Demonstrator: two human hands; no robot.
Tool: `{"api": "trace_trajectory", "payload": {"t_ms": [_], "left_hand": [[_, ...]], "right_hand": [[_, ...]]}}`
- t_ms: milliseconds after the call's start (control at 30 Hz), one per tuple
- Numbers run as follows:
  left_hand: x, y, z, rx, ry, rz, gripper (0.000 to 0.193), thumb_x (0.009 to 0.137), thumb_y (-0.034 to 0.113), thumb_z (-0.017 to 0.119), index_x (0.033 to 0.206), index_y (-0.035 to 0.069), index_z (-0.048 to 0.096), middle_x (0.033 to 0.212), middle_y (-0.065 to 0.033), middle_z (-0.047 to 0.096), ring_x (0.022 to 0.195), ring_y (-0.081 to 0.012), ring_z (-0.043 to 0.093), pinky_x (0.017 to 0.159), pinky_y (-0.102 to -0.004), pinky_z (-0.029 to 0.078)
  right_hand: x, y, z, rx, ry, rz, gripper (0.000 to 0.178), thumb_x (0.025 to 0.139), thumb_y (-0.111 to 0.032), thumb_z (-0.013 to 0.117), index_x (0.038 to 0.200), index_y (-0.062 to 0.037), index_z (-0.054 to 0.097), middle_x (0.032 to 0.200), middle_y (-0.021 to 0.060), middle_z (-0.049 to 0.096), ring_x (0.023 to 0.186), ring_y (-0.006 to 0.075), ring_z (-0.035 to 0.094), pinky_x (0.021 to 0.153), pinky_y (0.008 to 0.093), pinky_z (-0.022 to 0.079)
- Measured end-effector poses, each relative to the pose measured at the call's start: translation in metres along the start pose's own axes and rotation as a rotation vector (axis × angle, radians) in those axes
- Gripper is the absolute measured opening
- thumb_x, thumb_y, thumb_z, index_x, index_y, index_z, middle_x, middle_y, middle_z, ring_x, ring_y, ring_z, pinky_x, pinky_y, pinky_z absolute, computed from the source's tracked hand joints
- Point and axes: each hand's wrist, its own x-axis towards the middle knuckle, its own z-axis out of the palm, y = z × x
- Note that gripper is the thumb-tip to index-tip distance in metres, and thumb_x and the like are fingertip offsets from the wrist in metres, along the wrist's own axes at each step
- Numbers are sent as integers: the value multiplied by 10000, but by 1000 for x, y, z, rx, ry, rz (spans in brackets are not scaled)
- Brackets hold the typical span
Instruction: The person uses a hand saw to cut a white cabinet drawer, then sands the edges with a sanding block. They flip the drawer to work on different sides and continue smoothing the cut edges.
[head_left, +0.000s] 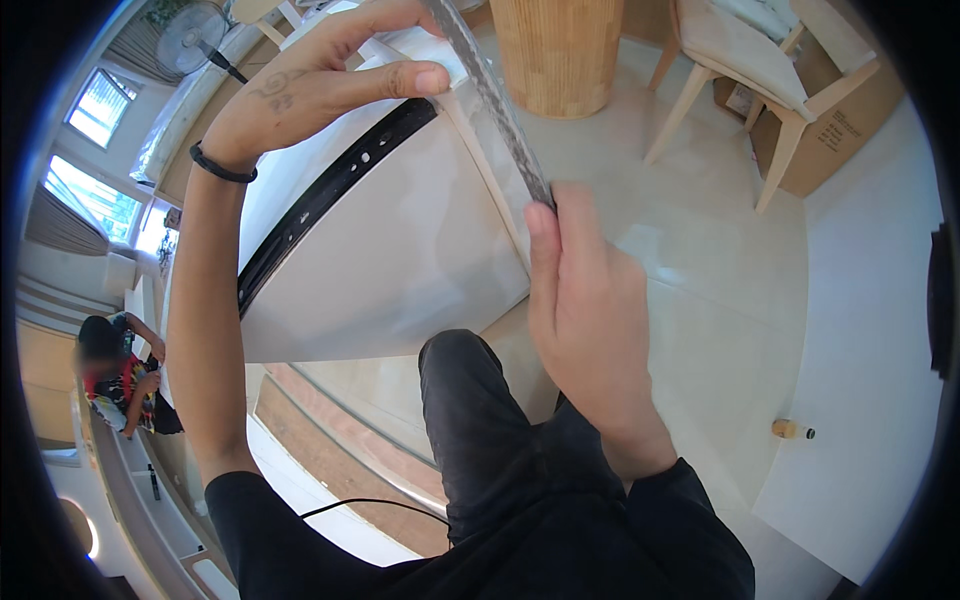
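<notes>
My right hand [590, 300] grips the near end of a long, narrow, mottled grey metal strip [495, 95], file-like in shape; its far end runs out of the top of view. The strip slants up along the wood-coloured edge [485, 175] of a large white panel [390, 240]. At the panel's upper corner [430, 50] my left hand [330, 80] is bent round it, thumb stretched along the near side. Its other fingers are partly cut off by the top of the picture. A black slotted rail [330, 190] crosses the panel's face below that thumb.
My dark-trousered knee [460, 370] is just below the panel. A pale chair [750, 60], a cardboard box [830, 130] and a ribbed wooden drum-shaped base [560, 50] stand at upper right. A bottle [790, 429] lies on the floor at right. Another person [120, 370] sits far left.
</notes>
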Motion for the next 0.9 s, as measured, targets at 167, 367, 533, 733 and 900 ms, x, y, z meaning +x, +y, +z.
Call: {"api": "trace_trajectory", "payload": {"t_ms": [167, 367, 533, 733, 900], "left_hand": [[0, -12, -2, -19, -27, 27, 421, 891, 241, 786, 1247, 50, 667, 1212, -71, 647, 1198, -204, 551, 1085, -369, 382], [2, -18, -6, 36, -43, 30, 403, 918, 305, 750, 1226, 57, 673, 1180, -63, 651, 1163, -198, 563, 1041, -367, 419], [3, -20, 6, -225, 68, 59, 402, 867, 384, 793, 1154, 108, 737, 1120, -30, 698, 1109, -172, 621, 990, -319, 496], [4, -18, 10, -233, 113, 3, 340, 835, 311, 824, 1099, 104, 770, 1078, -19, 720, 1051, -155, 641, 980, -303, 492], [6, -15, 8, -331, 62, 2, 327, 828, 273, 829, 1091, 91, 762, 1089, -30, 703, 1091, -153, 624, 989, -306, 483]], "right_hand": [[-4, 6, 10, -43, -18, 12, 130, 1003, -143, 582, 1011, -36, 509, 590, 143, 584, 500, 334, 614, 461, 410, 464], [-20, 0, -12, 51, -31, 118, 116, 1026, -139, 539, 1044, -28, 509, 599, 185, 564, 534, 389, 608, 484, 458, 451], [14, -4, -7, 79, 26, -12, 123, 1040, -151, 516, 1038, -30, 491, 590, 195, 545, 550, 429, 587, 499, 511, 424], [26, -10, 5, 3, -15, -14, 136, 1043, -161, 510, 998, -35, 484, 579, 204, 547, 542, 436, 583, 492, 520, 423], [0, -11, 0, -73, -38, 44, 149, 1042, -167, 515, 1047, -19, 526, 594, 206, 565, 556, 433, 597, 499, 511, 440]]}}
